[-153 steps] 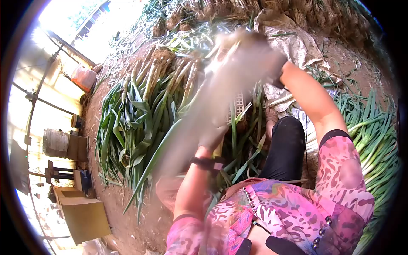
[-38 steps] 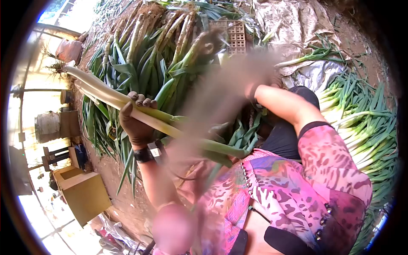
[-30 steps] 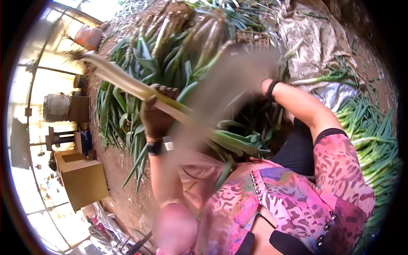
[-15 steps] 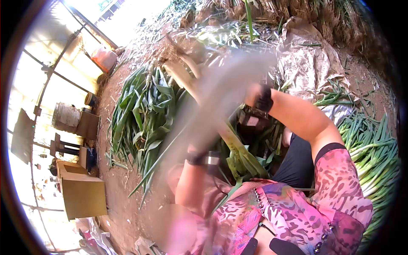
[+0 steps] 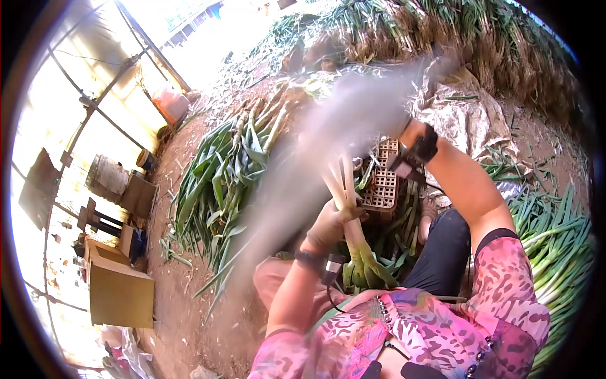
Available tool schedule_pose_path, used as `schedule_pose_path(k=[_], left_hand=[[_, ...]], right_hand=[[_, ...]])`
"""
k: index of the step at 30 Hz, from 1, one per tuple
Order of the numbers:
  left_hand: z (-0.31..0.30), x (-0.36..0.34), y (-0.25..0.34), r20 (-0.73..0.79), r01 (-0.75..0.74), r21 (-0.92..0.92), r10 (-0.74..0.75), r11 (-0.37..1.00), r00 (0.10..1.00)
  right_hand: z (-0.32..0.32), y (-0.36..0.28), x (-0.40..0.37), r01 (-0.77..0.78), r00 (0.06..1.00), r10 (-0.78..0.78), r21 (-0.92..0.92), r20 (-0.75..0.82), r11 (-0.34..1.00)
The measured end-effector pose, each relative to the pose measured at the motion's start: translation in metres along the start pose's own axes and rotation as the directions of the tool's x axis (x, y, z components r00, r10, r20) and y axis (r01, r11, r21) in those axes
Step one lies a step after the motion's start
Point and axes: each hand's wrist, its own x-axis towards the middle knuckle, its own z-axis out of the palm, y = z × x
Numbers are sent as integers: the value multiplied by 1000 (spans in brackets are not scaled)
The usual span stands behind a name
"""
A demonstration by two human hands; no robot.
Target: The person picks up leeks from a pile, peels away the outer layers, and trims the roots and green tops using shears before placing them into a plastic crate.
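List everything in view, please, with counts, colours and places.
held leeks: at least two, white and green, centre
leek heap: one, green, left of centre
rooted leeks: many, green and brown, top right
leek pile: one, green and white, right edge
crate: one, beige, centre
cloth: one, beige, upper right
cardboard box: one, yellow-brown, lower left
clutter: several, mixed colours, far left, partly unclear
ground: one, brown, mainly left
shirt: one, pink patterned, bottom
right leg: one, black-trousered, lower centre
left hand: one, black wristband, around held leeks
right hand: one, black wristband, upper centre, hidden by blur
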Motion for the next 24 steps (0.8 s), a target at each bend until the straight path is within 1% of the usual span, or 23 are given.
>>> schedule_pose_path(k=[1, 3, 4, 5, 6, 7, 8, 9, 10, 11, 12, 13, 14, 15, 17, 18, 19, 20, 22, 23, 24], left_hand=[[-3, -2, -2, -27, -3, 12, 3, 1000, 1000], [-9, -1, -3, -74, -12, 38, 14, 999, 997], [-12, 4, -3, -93, -26, 28, 29, 999, 995], [-14, 10, -5, -113, -36, 16, 38, 999, 993], [-15, 16, -7, -133, -45, 2, 45, 999, 990], [-15, 24, -6, -68, -28, 41, 31, 999, 997], [-2, 33, -5, -18, -174, 173, 180, 970, 984], [20, 41, -5, 50, -314, 290, 313, 904, 948], [34, 49, -6, 133, -442, 387, 426, 809, 895], [38, 57, -6, 150, -307, 429, 268, 849, 952], [41, 65, -7, 161, -168, 468, 103, 867, 981], [55, 63, 5, 250, -318, 396, 232, 861, 940], [66, 50, 15, 218, -345, 351, 282, 871, 934], [75, 39, 28, 183, -377, 310, 334, 873, 925], [57, 25, 33, 66, -365, 311, 363, 877, 929], [52, 16, 42, 22, -353, 341, 368, 871, 930], [48, 7, 51, -23, -338, 370, 372, 865, 928], [63, -15, 74, -39, -352, 389, 397, 851, 917], [67, -40, 99, 6, -470, 452, 524, 758, 852], [61, -58, 106, 76, -566, 459, 605, 684, 793], [65, -84, 117, 204, -697, 397, 682, 598, 702]], right_hand=[[-21, -2, 8, -79, 995, 86, 115, -56, 990], [-64, -14, 16, -153, 985, 162, 140, -60, 978], [-60, -34, 12, -55, 992, 50, -43, -112, 998], [-53, -52, 4, 69, 995, -81, -178, -62, 982], [-38, -66, -10, 220, 974, -193, -292, 121, 931], [-21, -77, -26, 379, 908, -262, -375, 326, 846], [-3, -86, -43, 531, 800, -266, -429, 538, 730], [10, -91, -58, 664, 677, -228, -448, 700, 598], [13, -92, -66, 753, 575, -166, -439, 801, 490], [10, -84, -68, 775, 531, -98, -435, 842, 459], [-9, -82, -64, 712, 534, 28, -467, 845, 524], [-26, -71, -61, 646, 517, 151, -500, 843, 578], [-36, -43, -58, 677, 504, 155, -500, 850, 540], [-66, -42, -49, 695, 539, 189, -560, 821, 450], [-128, -43, -28, 713, 604, 255, -655, 755, 250], [-151, -28, -16, 750, 560, 350, -639, 751, 172], [-172, -22, -9, 732, 585, 393, -670, 710, 120], [-191, -23, -9, 670, 643, 408, -734, 648, 110], [-227, -29, -10, 514, 755, 403, -848, 518, 127], [-245, -35, -15, 436, 799, 394, -889, 454, 141], [-262, -42, -21, 375, 824, 398, -915, 402, 148]])
